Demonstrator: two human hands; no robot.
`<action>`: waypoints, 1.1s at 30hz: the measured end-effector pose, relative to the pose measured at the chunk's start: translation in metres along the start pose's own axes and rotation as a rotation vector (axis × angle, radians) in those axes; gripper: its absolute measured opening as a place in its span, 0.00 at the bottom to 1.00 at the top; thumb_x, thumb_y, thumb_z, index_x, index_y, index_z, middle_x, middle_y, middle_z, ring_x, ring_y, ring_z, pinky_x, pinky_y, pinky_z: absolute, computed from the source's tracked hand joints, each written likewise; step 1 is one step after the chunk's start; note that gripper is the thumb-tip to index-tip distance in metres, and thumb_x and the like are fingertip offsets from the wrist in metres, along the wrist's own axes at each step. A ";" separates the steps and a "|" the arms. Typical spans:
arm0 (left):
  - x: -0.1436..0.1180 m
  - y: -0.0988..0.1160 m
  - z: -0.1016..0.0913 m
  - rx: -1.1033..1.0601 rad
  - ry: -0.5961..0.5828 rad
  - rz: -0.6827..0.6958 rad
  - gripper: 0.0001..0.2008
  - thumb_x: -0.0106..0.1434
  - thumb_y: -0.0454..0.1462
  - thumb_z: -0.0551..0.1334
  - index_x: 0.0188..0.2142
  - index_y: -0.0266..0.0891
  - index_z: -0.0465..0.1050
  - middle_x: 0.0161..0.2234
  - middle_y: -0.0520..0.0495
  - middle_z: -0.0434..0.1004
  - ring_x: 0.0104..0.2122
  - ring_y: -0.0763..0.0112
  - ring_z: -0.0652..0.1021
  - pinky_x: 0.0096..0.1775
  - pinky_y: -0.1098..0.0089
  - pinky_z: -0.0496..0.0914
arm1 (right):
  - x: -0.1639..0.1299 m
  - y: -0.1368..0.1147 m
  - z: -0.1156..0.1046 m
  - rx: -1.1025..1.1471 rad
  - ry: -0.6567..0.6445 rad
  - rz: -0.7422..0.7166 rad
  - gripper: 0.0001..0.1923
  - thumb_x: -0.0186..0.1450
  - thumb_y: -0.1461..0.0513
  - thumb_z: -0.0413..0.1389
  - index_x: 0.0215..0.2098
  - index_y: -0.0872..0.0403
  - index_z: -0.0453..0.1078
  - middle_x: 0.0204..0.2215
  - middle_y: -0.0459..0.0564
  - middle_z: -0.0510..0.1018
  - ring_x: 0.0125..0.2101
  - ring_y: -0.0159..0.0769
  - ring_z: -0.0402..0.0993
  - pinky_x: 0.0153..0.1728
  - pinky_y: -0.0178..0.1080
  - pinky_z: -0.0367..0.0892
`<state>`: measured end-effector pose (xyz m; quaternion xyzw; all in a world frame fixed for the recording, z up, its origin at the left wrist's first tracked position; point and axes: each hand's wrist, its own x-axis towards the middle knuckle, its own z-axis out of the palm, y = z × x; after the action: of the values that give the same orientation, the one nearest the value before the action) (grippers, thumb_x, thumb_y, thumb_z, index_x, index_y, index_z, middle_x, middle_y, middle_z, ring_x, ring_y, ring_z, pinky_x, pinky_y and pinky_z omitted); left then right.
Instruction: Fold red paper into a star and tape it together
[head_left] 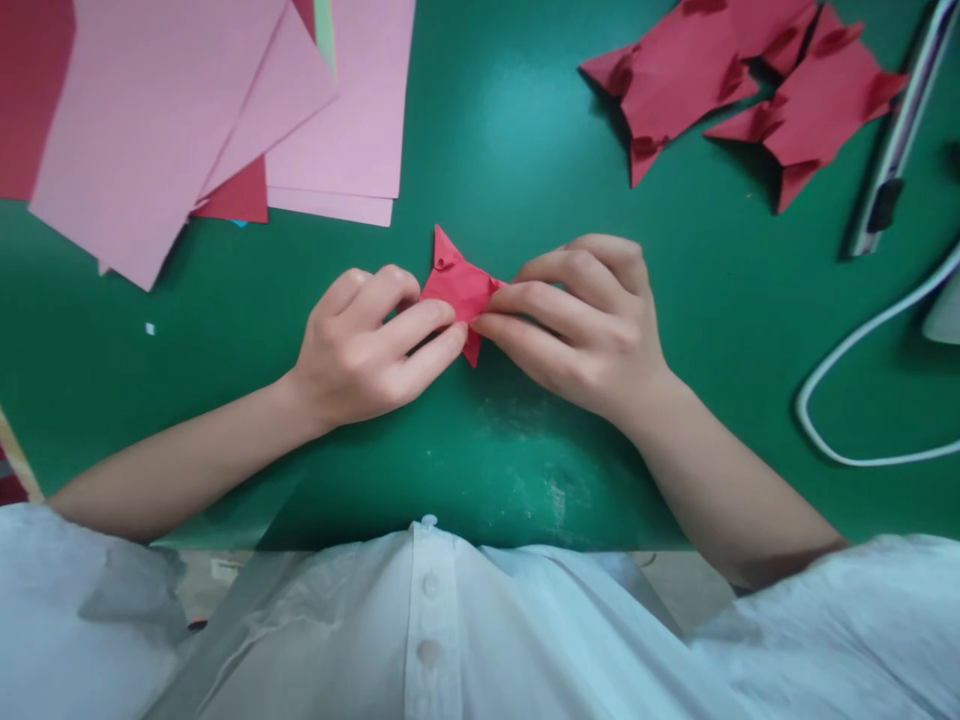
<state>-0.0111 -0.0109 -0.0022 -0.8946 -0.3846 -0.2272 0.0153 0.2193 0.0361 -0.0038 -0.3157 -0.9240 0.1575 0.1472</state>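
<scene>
A small red folded paper piece (461, 285) with pointed corners and curled edges lies on the green table between my two hands. My left hand (367, 340) has its fingers closed on the left and lower side of the paper, partly covering it. On the other side, my right hand (585, 315) pinches the right-hand corner with thumb and fingertips. One point of the paper sticks up at the top and another shows below the fingertips. The exact fold under the fingers is hidden.
Pink paper sheets (172, 100) and red sheets overlap at the upper left. Several finished-looking red folded pieces (682, 80) sit at the upper right, beside a box cutter (900, 130). A white cable (806, 395) loops at the right. The green tabletop (495, 120) shows scuffs near its front edge.
</scene>
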 end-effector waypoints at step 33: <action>0.001 0.005 0.001 0.100 0.042 0.092 0.07 0.67 0.30 0.61 0.41 0.41 0.74 0.36 0.50 0.79 0.38 0.66 0.81 0.35 0.64 0.65 | -0.001 0.001 -0.002 0.125 -0.024 0.015 0.19 0.78 0.54 0.45 0.39 0.43 0.78 0.43 0.41 0.84 0.45 0.29 0.77 0.49 0.44 0.68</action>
<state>-0.0062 -0.0138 -0.0019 -0.9043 -0.3537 -0.2257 0.0784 0.2212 0.0363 -0.0024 -0.3110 -0.9116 0.2201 0.1542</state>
